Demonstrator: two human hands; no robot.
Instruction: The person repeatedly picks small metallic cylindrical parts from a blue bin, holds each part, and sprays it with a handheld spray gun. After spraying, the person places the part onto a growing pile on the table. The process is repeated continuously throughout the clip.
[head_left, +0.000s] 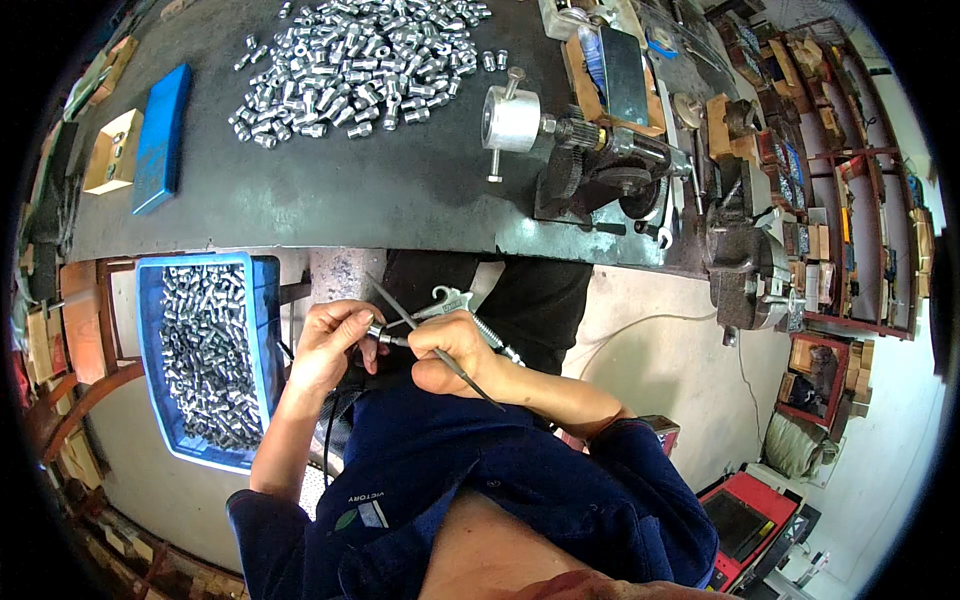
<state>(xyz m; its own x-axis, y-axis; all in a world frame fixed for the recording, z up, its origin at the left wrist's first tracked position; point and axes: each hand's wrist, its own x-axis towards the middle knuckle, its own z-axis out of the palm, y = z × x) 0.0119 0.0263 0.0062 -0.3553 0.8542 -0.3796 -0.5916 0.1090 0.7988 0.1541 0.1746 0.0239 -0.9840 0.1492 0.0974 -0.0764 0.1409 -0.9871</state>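
Note:
My left hand (328, 345) is closed around a small shiny metal fitting (376, 329), pinched between thumb and fingers above my lap. Just right of it, my right hand (455, 352) is wrapped round a slim dark metal file (388, 294). One pointed end sticks out up and left past the fitting; the other runs down toward my right forearm. A thin shank (396, 341) also reaches from the right fist to the fitting; what it belongs to is hidden in the fist. Behind that fist lies a silvery metal tool (452, 299) with a hooked end and a spring.
A blue crate (146, 350) full of metal fittings stands left of my hands. Ahead is a dark workbench (380, 200) bearing a heap of shiny fittings (350, 70), a blue box (160, 140), and a geared chuck device (600, 165). A bench vise (745, 260) sits at the right.

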